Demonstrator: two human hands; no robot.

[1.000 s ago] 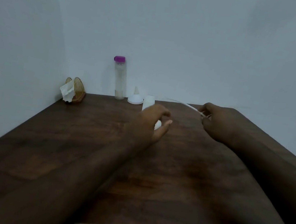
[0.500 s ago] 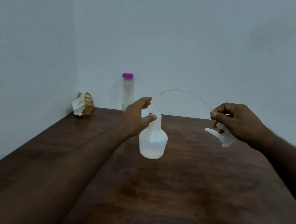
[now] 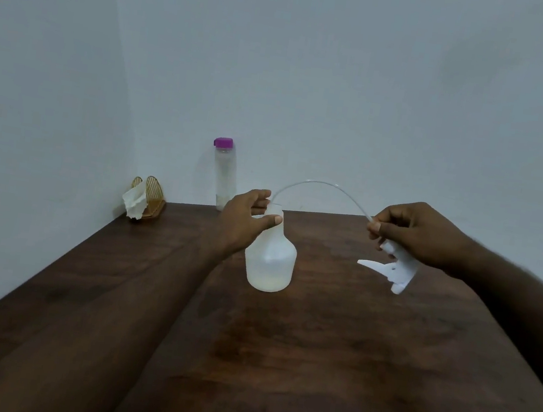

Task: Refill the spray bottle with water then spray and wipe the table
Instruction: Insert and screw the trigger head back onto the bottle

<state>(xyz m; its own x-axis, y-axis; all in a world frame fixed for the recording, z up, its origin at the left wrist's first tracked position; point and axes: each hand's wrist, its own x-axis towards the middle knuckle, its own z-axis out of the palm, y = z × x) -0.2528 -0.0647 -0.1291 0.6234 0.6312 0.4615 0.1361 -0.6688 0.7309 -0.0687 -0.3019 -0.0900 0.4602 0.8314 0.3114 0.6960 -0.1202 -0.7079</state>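
Note:
A translucent white spray bottle (image 3: 269, 261) stands uncapped on the dark wooden table (image 3: 328, 369), with a little liquid at its bottom. My left hand (image 3: 244, 219) grips its neck between thumb and fingers. My right hand (image 3: 411, 234) holds the white trigger spray head (image 3: 389, 269) upside down, to the right of the bottle. The head's thin clear tube (image 3: 321, 186) arches leftward, and its tip is at the bottle's mouth. A tall clear water bottle (image 3: 223, 173) with a purple cap stands by the back wall.
A golden wire napkin holder (image 3: 150, 196) with white tissue (image 3: 133, 203) sits in the far left corner against the walls. The table's front edge runs along the bottom of the view.
The view has tilted up. My left hand closed around the bottle's neck. My right hand brought the spray head closer, and the tube's tip came down to the bottle's mouth.

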